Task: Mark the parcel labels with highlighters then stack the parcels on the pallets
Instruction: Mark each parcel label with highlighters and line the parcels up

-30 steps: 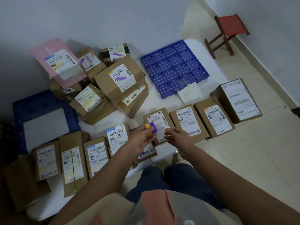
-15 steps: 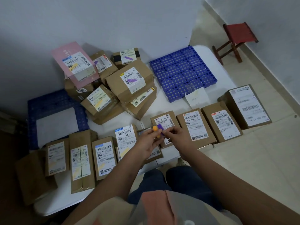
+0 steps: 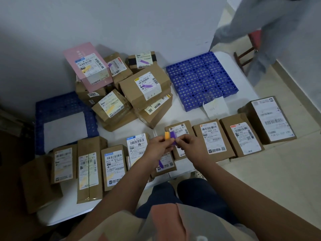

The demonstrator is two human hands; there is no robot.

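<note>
Head view: highlighters (image 3: 170, 136) pinched, seemingly, between both hands (image 3: 175, 145).

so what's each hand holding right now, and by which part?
Left hand grips the orange and purple highlighters around their lower barrels, tops sticking up. Right hand pinches the purple one; exactly where cannot be told.

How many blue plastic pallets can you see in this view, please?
2. One blue pallet lies bare by the wall at right; the other blue pallet lies at left, with a white sheet on it. More may be hidden under the parcel pile.
</note>
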